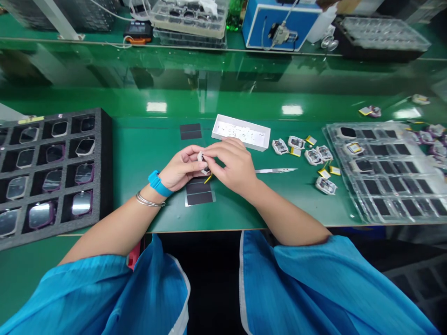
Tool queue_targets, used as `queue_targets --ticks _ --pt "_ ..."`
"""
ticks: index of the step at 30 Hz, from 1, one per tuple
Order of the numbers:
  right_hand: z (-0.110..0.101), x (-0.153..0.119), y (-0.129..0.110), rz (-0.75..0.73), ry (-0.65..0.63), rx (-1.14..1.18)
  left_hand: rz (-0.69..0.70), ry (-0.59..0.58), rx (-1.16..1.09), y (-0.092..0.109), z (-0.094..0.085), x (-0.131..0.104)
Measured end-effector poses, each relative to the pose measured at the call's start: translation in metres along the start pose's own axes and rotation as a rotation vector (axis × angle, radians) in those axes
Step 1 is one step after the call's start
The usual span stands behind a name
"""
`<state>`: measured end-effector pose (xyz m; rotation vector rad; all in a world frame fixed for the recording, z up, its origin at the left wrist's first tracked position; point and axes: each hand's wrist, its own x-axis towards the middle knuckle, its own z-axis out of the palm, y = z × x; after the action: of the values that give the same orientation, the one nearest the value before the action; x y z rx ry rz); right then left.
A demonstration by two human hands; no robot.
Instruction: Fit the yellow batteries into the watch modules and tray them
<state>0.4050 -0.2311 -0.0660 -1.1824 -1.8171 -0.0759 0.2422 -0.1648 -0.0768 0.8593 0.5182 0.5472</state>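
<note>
Between my two hands is a white smartwatch case (200,157), held up above the green bench, with a thin yellow strip hanging from its lower side. My left hand (181,166) grips the case from the left, thumb against it. The fingertips of my right hand (232,164) press together at its right side; whether they pinch a small part is hidden. Under my hands lies a sheet of black adhesive pieces (199,198), and another black piece (190,131) lies farther back. A pair of tweezers (277,170) rests right of my right hand.
A white box (240,132) with tiny parts stands behind my hands. On the left is a black foam tray (106,172) of watches. Several open white cases (313,157) with yellow batteries lie to the right, beside clear stacked trays (359,204). A blue machine (258,23) stands on the shelf.
</note>
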Motion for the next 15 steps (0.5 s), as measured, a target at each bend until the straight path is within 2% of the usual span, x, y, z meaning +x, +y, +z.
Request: queue_targets --ticks 4,10,15 --pt "-0.001 0.001 0.004 0.152 -0.049 0.178 0.016 0.017 -0.007 0.004 -0.001 0.001" --pt "0.003 0.002 0.006 0.48 -0.082 0.55 0.184 0.059 0.013 0.014 -0.003 -0.002" --pt "0.005 0.002 -0.001 0.534 0.012 0.556 0.27 0.068 0.063 0.014 -0.003 -0.001"
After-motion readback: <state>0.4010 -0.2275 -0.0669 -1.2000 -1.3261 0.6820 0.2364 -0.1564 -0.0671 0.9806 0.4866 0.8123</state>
